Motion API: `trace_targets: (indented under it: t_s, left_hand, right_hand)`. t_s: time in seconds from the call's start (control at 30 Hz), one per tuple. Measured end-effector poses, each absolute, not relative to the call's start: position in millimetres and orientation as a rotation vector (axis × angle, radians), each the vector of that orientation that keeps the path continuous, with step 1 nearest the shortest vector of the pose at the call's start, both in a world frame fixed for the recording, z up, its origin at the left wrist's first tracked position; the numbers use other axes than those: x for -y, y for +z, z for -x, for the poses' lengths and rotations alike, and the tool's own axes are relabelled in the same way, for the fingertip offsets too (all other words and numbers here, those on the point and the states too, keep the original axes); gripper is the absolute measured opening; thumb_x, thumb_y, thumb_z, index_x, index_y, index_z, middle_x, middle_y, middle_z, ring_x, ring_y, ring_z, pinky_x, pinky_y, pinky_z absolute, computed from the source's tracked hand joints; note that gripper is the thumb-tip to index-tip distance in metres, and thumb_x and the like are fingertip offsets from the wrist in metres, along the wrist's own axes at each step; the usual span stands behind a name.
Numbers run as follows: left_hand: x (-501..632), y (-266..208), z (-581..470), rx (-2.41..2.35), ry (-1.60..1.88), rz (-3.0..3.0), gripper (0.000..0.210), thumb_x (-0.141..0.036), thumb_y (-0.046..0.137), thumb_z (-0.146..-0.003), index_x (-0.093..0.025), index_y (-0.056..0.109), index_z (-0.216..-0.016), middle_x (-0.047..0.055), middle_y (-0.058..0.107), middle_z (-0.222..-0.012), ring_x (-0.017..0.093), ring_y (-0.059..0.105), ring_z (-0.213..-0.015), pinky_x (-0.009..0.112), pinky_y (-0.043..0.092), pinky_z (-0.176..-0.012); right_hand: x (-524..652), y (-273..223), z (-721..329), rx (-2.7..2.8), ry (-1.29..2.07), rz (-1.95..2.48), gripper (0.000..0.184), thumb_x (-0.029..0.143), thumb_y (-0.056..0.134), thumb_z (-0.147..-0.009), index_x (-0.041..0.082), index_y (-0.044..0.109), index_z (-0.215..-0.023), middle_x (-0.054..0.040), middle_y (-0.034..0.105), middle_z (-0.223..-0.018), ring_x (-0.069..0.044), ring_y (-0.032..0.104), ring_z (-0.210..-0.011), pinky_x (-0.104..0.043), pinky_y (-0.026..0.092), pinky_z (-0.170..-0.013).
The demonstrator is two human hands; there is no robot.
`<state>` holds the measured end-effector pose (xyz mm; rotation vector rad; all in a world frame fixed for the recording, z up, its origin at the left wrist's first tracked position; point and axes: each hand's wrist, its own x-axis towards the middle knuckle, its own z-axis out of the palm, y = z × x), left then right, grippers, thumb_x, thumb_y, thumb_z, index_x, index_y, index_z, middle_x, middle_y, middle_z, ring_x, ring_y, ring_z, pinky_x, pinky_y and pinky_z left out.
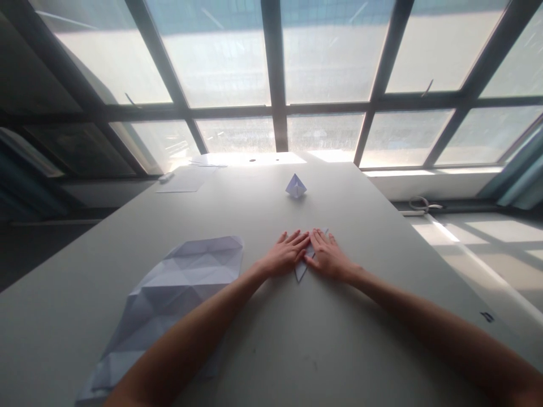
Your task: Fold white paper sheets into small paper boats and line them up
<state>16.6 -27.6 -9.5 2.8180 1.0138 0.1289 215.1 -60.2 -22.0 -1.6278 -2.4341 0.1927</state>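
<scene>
Left hand (pixel 286 254), right hand (pixel 330 257) flat on folded paper (pixel 300 271), not gripping. Table (pixel 373 237) edges well off, room rightward. Sharp tip's toward me, long axis leans far-right.

The head camera looks down across the table (pixel 254 209) toward windows (pixel 324 62).

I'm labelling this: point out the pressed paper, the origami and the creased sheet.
Pressed paper (pixel 301 272), head view: near tip.
Origami (pixel 296 187), head view: front middle.
Creased sheet (pixel 176 294), head view: visible middle.
</scene>
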Motion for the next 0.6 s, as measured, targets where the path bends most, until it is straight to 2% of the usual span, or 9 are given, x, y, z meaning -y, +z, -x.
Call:
trace_targets:
  t_s: [0.13,0.23,0.37,0.6]
  left_hand:
    - [28,-9,-17,-1.020,0.147,-2.816,0.052,-0.043,0.018,-0.104,-0.032,0.015,-0.156,0.000,0.021,-0.161,0.022,0.010,-0.150,0.048,0.013,-0.118]
    - [28,-8,-18,-1.022,0.155,-2.813,0.052,-0.042,0.018,-0.105,-0.034,0.015,-0.155,-0.001,0.022,-0.161,0.021,0.011,-0.150,0.048,0.013,-0.119]
    - [28,-8,-18,-1.017,0.128,-2.821,0.054,-0.041,0.021,-0.104,-0.033,0.010,-0.156,-0.001,0.018,-0.162,0.023,0.011,-0.150,0.049,0.011,-0.119]
    - [27,-8,-16,-1.027,0.141,-2.787,0.052,-0.046,0.014,-0.104,-0.034,0.022,-0.154,-0.002,0.020,-0.161,0.021,0.011,-0.150,0.049,0.009,-0.119]
  right_hand:
    - [68,-20,-208,2.500,0.267,1.538,0.108,0.080,0.035,-0.082,0.003,0.013,-0.155,-0.0213,0.013,-0.160,-0.034,0.006,-0.149,-0.056,0.005,-0.118]
    - [68,-17,-210,2.525,0.295,1.513,0.115,0.085,0.036,-0.078,0.004,0.010,-0.155,-0.0208,0.012,-0.160,-0.035,0.004,-0.149,-0.056,0.003,-0.118]
    - [61,-16,-219,2.506,0.272,1.544,0.110,0.083,0.033,-0.081,0.005,0.012,-0.155,-0.0201,0.013,-0.160,-0.033,0.005,-0.149,-0.054,0.003,-0.119]
    - [37,-18,-240,2.393,0.238,1.793,0.090,0.069,0.019,-0.092,0.004,0.019,-0.154,-0.0199,0.012,-0.161,-0.031,0.006,-0.149,-0.060,0.003,-0.116]
